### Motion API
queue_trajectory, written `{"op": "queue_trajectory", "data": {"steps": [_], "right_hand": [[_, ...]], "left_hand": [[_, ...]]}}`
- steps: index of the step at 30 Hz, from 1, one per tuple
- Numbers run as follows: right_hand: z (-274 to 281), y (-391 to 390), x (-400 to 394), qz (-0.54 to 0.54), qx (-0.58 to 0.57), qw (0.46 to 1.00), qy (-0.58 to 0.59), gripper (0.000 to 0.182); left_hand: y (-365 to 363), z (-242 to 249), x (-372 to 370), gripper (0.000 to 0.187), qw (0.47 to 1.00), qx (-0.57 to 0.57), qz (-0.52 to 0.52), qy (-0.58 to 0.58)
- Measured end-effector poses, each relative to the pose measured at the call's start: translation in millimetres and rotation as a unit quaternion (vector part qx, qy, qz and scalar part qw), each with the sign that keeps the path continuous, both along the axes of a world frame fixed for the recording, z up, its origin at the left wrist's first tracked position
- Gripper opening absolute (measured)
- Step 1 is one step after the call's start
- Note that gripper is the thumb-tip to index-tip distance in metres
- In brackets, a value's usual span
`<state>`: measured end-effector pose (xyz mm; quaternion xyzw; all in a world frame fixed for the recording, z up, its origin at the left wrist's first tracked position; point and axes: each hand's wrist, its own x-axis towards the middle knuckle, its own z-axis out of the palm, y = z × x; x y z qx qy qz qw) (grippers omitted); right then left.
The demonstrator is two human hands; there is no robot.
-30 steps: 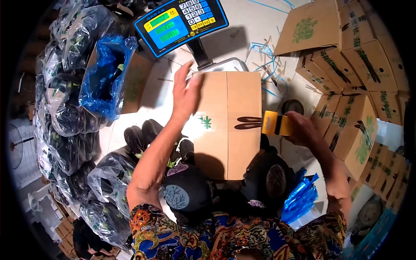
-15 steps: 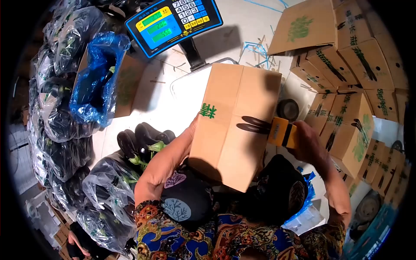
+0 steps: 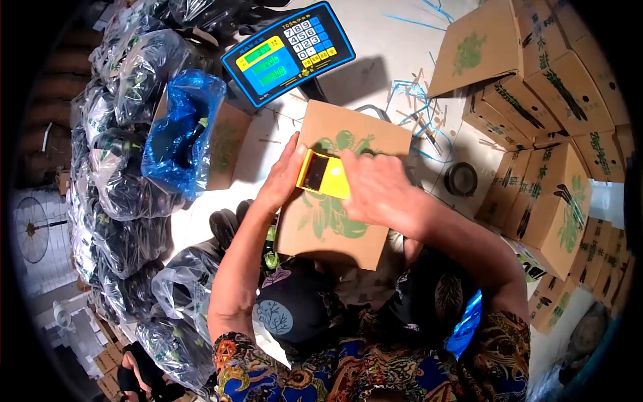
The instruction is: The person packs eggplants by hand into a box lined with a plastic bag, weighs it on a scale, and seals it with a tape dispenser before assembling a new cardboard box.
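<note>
A cardboard box (image 3: 335,234) with a green plant print faces up in front of my knees, by the scale. My right hand (image 3: 382,187) is closed around a yellow tape dispenser (image 3: 333,179), which lies against the box's upper face near its left edge. My left hand (image 3: 284,175) rests along that left edge with its fingers stretched out, right beside the dispenser. The dispenser's dark end points toward my left hand. Whether tape runs from it cannot be made out.
A scale display (image 3: 288,53) stands beyond the box. On the left are clear bags of dark eggplants (image 3: 127,174) and an open carton with a blue plastic liner (image 3: 184,134). Printed cartons (image 3: 536,181) are stacked on the right. A tape roll (image 3: 461,179) and blue straps lie on the floor.
The box now shows its plant-printed face instead of the one with eggplant pictures. My right hand has brought the dispenser from the box's right side to its left edge. The scale reading differs.
</note>
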<state>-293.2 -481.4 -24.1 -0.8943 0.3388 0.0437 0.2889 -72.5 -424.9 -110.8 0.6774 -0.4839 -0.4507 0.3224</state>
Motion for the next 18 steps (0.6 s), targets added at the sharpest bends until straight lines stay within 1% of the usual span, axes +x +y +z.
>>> {"op": "queue_trajectory", "data": {"steps": [1, 2, 4, 5, 8, 9, 10, 11, 12, 13, 16, 17, 18], "right_hand": [[-2, -1, 14, -0.007, -0.009, 0.999, 0.031, 0.053], [-6, 2, 21, 0.001, -0.009, 1.0, 0.024, 0.054], [-11, 4, 31, 0.013, -0.016, 1.0, 0.01, 0.054], [-14, 4, 35, 0.022, -0.022, 1.0, 0.004, 0.056], [-16, 3, 36, 0.03, -0.02, 0.999, 0.012, 0.058], [-12, 4, 28, 0.027, -0.011, 0.999, 0.029, 0.057], [-3, 2, 10, 0.025, -0.003, 0.999, 0.046, 0.057], [0, 1, -12, 0.019, 0.005, 0.998, 0.065, 0.056], [-8, 7, -41, 0.011, -0.041, 0.999, 0.0, 0.053], [-11, 10, -61, -0.006, -0.055, 0.998, -0.022, 0.045], [-26, 17, -107, -0.067, -0.003, 0.998, 0.018, 0.041], [-32, 18, -121, -0.073, 0.002, 0.997, 0.024, 0.041], [-41, 17, -134, -0.076, 0.005, 0.997, 0.029, 0.041]], "left_hand": [[-2, 7, -1, 0.087, 0.999, 0.014, 0.021, 0.024], [-1, 2, 5, 0.087, 0.999, 0.025, 0.02, 0.018], [-4, -24, 24, 0.086, 0.999, 0.041, 0.014, 0.008], [-3, -35, 33, 0.085, 0.997, 0.065, 0.019, 0.037], [-1, -43, 42, 0.083, 0.995, 0.094, 0.018, 0.007], [-1, -44, 40, 0.08, 0.996, 0.072, 0.028, -0.033], [0, -28, 32, 0.078, 0.995, 0.061, 0.031, -0.073], [0, -22, 30, 0.078, 0.994, 0.074, 0.036, -0.076], [0, -19, 28, 0.078, 0.992, 0.087, 0.039, -0.079], [0, -20, 28, 0.079, 0.992, 0.083, 0.04, -0.08], [1, -23, 28, 0.08, 0.991, 0.095, 0.048, -0.078], [1, -22, 28, 0.082, 0.991, 0.109, 0.055, -0.057], [1, -20, 27, 0.082, 0.99, 0.115, 0.055, -0.059]]}}
